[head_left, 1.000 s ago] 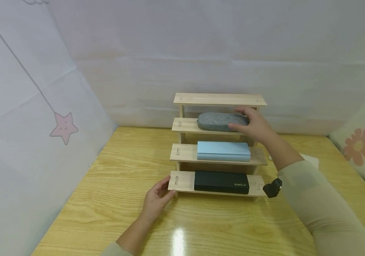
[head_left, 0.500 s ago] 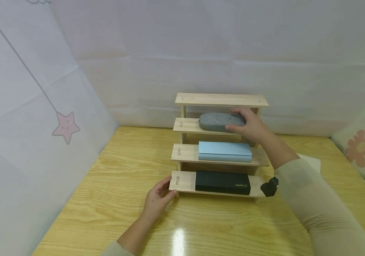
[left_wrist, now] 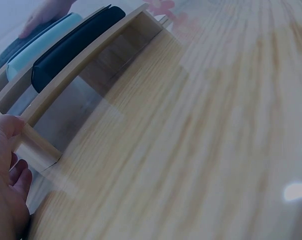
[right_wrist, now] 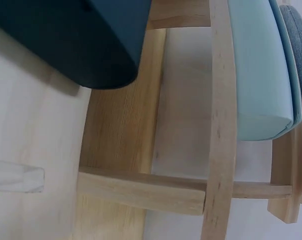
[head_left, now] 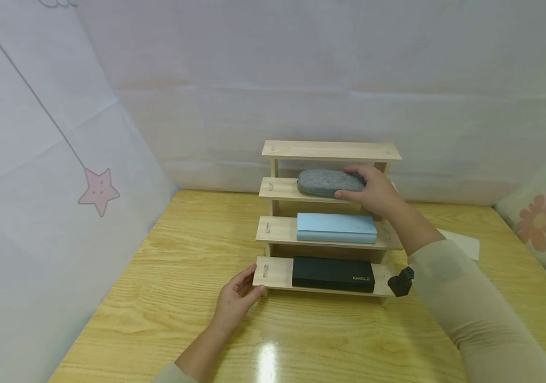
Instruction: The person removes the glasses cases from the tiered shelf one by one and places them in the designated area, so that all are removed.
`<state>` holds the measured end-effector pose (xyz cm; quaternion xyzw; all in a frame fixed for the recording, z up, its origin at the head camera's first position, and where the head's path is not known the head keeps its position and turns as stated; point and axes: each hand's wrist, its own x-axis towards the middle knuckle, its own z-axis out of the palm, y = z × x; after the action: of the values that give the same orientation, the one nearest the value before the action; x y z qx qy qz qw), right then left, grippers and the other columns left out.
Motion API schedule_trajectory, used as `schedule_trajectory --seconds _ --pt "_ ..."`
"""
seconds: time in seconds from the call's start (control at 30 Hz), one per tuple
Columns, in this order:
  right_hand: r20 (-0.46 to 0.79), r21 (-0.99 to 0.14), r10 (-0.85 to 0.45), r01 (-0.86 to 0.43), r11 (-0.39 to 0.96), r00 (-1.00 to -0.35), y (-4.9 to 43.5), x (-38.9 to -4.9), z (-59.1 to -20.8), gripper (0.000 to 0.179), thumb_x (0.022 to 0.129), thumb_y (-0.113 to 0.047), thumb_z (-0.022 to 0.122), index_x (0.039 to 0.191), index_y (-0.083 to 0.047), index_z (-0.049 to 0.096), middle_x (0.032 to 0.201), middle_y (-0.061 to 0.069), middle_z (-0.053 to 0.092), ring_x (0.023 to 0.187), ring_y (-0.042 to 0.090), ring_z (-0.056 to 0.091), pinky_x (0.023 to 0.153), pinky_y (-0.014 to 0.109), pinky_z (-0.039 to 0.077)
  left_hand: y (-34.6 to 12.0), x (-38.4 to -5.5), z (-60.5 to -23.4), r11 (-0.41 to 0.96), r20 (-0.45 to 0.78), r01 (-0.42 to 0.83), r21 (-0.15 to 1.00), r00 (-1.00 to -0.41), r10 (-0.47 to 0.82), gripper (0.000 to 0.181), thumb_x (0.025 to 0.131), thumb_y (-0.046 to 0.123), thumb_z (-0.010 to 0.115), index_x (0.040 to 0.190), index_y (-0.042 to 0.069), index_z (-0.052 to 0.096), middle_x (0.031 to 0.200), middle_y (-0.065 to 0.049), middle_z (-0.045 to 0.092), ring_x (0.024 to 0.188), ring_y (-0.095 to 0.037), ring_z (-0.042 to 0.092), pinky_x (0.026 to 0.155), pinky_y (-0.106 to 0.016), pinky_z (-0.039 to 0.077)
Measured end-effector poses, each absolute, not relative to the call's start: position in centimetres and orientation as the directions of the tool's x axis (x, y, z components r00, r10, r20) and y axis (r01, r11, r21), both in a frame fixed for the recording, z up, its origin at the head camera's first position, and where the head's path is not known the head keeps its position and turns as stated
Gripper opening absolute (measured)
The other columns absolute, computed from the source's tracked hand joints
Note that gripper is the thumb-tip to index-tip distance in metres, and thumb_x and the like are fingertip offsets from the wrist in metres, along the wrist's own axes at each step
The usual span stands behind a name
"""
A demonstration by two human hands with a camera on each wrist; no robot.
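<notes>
A tiered wooden display rack (head_left: 278, 229) stands on the table. At its left, my left hand (head_left: 232, 302) holds the end of the bottom shelf, the thumb at the front corner. In the left wrist view that thumb (left_wrist: 8, 124) lies against the shelf end. My right hand (head_left: 379, 191) grips the right end of a grey fabric glasses case (head_left: 322, 182) on the shelf below the top one. A light-blue glasses case (head_left: 336, 227) sits one shelf lower. The bottom shelf bears a black glasses case (head_left: 332, 274) with gold lettering.
The rack's top shelf (head_left: 330, 149) is the highest board. A white flat item (head_left: 464, 246) lies on the table (head_left: 167, 255) at the right, partly behind the right sleeve. A black device (head_left: 401, 283) is at the right wrist. Printed cloth (head_left: 225, 122) hangs behind and beside.
The right hand has shifted slightly left along the grey glasses case, covering more of its right end. The left hand keeps its place on the rack. The head view has shifted slightly.
</notes>
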<state>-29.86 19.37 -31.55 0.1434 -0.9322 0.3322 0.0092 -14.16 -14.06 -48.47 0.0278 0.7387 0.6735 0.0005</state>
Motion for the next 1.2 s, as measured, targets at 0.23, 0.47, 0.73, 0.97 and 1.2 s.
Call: schedule_trajectory --seconds 0.23,0.47,0.73,0.97,1.2 --pt "0.139 -0.612 -0.24 -0.274 0.742 -0.961 19.5 -29.6 -31.8 0.083 0.081 -0.056 0.073 0.146 -0.012 0.045 0.155 0.013 0.038 0.142 0.037 0.034 0.115 0.058 0.032 -14.0 -14.2 -48.5 0.081 0.032 0.037 0.996 -0.998 0.053 0.06 0.088 0.013 0.073 0.141 0.002 0.049 0.143 -0.016 0.052 0.133 -0.034 0.05 0.101 -0.022 0.05" --pt "0.148 -0.631 -0.223 -0.265 0.729 -0.964 19.7 -29.2 -31.8 0.086 0.08 -0.059 0.073 0.146 -0.012 0.046 0.155 0.012 0.038 0.142 0.036 0.034 0.115 0.058 0.032 -14.0 -14.2 -48.5 0.079 0.026 0.03 0.996 -0.998 0.059 0.061 0.088 0.013 0.073 0.142 0.002 0.048 0.144 -0.017 0.051 0.133 -0.035 0.05 0.1 -0.022 0.05" --pt "0.143 -0.674 -0.191 -0.237 0.7 -0.971 20.1 -28.8 -31.6 0.084 0.08 -0.058 0.073 0.147 -0.015 0.045 0.155 0.012 0.037 0.142 0.037 0.034 0.114 0.059 0.032 -14.0 -14.2 -48.5 0.093 0.04 0.045 0.995 -0.997 0.06 0.06 0.088 0.012 0.073 0.142 0.0 0.048 0.144 -0.018 0.051 0.132 -0.037 0.05 0.099 -0.021 0.051" --pt "0.139 -0.677 -0.178 -0.225 0.701 -0.974 20.8 -28.3 -31.4 0.084 0.08 -0.058 0.073 0.147 -0.016 0.045 0.157 0.012 0.035 0.142 0.038 0.032 0.113 0.061 0.031 -14.1 -14.2 -48.5 0.106 0.043 0.048 0.993 -0.998 0.05 0.06 0.088 0.013 0.073 0.141 0.001 0.048 0.143 -0.019 0.052 0.131 -0.036 0.051 0.1 -0.023 0.051" --pt "0.128 -0.678 -0.163 -0.206 0.706 -0.978 21.7 -27.9 -31.2 0.085 0.08 -0.059 0.073 0.147 -0.017 0.044 0.157 0.014 0.033 0.141 0.04 0.032 0.112 0.062 0.032 -14.1 -14.4 -48.5 0.095 0.038 0.042 0.995 -0.998 0.04 0.059 0.088 0.012 0.073 0.141 0.002 0.049 0.143 -0.018 0.053 0.132 -0.035 0.051 0.104 -0.026 0.049"
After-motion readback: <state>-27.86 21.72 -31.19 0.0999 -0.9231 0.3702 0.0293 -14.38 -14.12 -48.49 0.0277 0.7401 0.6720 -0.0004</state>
